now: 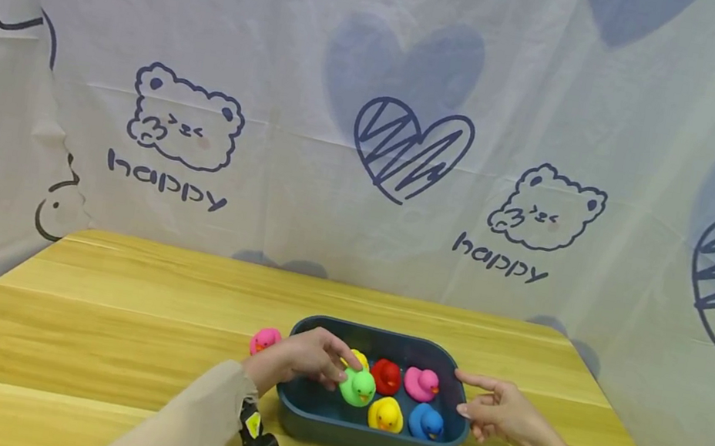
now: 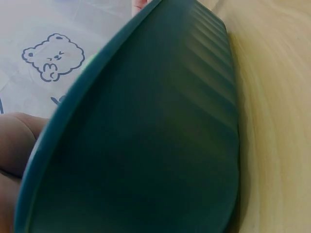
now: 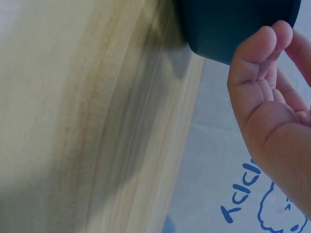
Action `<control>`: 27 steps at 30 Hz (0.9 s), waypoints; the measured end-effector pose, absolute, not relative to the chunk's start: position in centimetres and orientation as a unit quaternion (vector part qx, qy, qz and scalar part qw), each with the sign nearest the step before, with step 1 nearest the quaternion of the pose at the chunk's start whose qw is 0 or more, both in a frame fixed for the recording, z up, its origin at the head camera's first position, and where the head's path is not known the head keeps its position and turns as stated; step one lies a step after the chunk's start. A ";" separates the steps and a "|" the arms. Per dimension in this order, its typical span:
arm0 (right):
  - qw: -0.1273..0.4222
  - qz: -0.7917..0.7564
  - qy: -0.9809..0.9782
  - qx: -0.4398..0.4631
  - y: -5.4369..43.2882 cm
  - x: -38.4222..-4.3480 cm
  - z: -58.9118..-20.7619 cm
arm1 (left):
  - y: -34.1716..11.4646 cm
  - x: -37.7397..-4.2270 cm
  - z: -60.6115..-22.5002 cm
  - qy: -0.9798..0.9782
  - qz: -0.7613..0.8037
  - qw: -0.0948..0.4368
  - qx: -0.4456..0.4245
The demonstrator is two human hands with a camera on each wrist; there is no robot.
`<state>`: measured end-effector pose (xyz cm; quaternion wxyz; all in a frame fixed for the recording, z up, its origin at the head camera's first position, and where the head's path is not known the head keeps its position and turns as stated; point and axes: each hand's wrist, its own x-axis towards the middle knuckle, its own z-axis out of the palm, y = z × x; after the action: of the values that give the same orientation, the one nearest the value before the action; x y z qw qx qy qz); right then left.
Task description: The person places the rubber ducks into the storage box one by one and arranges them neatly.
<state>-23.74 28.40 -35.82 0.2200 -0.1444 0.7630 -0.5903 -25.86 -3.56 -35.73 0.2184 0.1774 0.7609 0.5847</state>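
Observation:
My left hand [image 1: 317, 357] reaches over the left side of a dark teal plastic basin [image 1: 358, 438] and pinches a green rubber duck [image 1: 358, 388] above its floor. Inside lie a red duck [image 1: 385, 376], a pink duck [image 1: 421, 384], a blue duck [image 1: 426, 422] and a yellow duck [image 1: 385, 415]. Another yellow duck [image 1: 358, 359] is partly hidden behind the green one. At the basin's right end, my right hand [image 1: 503, 414] holds the rim with thumb and fingers. Its curled fingertips [image 3: 282, 30] are close against the outer wall in the right wrist view.
A second pink duck [image 1: 265, 340] sits on the wooden table [image 1: 100, 338], left of the basin and partly behind my left wrist. A white printed curtain [image 1: 296, 166] hangs behind the table and along its sides. Each wrist wears a black camera mount.

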 end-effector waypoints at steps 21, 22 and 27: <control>0.217 -0.589 0.764 -0.149 28.4 -23.8 -36.1 | -3.0 -26.1 -36.5 0.786 0.537 0.255 0.167; 0.217 -0.589 0.764 -0.149 28.4 -23.8 -36.1 | -3.0 -26.1 -36.5 0.788 0.535 0.256 0.166; 0.216 -0.590 0.764 -0.148 28.4 -23.8 -36.0 | -2.9 -26.2 -36.4 0.793 0.526 0.261 0.160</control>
<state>-23.77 28.41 -36.01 0.2160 -0.1476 0.7636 -0.5904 -26.17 -2.89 -36.42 0.2613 0.1604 0.7930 0.5265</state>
